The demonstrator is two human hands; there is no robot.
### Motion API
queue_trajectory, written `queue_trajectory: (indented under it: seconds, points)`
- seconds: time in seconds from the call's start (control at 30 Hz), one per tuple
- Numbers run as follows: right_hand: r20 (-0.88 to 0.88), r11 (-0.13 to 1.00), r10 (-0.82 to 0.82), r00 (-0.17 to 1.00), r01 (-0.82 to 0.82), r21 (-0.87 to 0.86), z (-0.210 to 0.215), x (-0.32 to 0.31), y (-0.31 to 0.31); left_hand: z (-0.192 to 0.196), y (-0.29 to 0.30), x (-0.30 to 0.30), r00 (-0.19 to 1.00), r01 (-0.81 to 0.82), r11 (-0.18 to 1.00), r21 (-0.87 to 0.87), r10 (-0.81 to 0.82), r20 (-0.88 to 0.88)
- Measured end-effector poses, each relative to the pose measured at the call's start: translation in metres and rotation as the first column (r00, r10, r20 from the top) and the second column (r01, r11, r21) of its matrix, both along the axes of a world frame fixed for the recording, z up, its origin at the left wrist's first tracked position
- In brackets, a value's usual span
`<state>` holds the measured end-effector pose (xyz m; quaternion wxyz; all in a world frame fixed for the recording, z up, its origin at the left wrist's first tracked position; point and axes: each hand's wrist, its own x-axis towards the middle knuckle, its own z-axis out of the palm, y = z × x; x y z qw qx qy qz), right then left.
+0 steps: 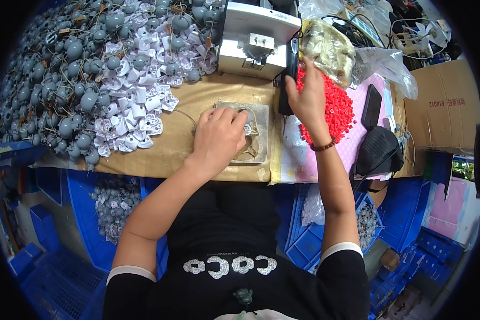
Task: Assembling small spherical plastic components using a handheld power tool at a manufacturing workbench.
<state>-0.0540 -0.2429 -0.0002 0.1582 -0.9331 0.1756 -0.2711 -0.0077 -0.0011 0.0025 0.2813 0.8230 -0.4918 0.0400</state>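
My left hand [217, 136] is closed over a metal fixture plate [256, 153] on the bench. Its curled fingers mostly hide what they grip; a small greyish bit shows beside the fingertips, and a thin wire [184, 114] runs out to the left. My right hand [309, 101] is raised over the right edge of the bench, thumb and fingers apart and nothing seen in them. Beside its thumb stands an upright black tool [288, 80] with a thin tip, like an electric screwdriver. Under and beyond this hand is a heap of small red plastic parts [337, 111].
Grey round wired parts [64, 90] and white plastic housings [136, 101] are heaped at the left. A white box-shaped machine [258, 32] stands at the back. At the right are a phone [372, 106], a black cloth item [378, 152] and a cardboard box [445, 104]. Blue bins [82, 213] sit below.
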Motion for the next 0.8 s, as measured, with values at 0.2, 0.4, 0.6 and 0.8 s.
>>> queue_trajectory:
  seconds: [0.2,0.4,0.6,0.8]
  points:
    - [-0.189,0.973,-0.089,0.978,0.126,0.195,-0.004,0.018,0.003,-0.003,0.0,0.003,1.0,0.003,1.0,0.016,-0.003,0.003]
    - [0.155,0.796,-0.116,0.981,-0.002,0.605,0.0,0.005,-0.011,-0.009,0.0,0.003,1.0,-0.008,0.997,-0.08,0.009,0.003]
    - [0.773,0.524,-0.048,0.633,-0.643,0.559,0.11,0.009,0.028,-0.009,0.003,0.002,0.998,-0.032,0.995,-0.099,0.027,-0.051]
    - [0.785,0.508,0.114,0.609,-0.714,0.481,0.113,0.061,0.03,-0.007,0.001,0.002,0.996,-0.034,0.99,-0.135,0.023,-0.081]
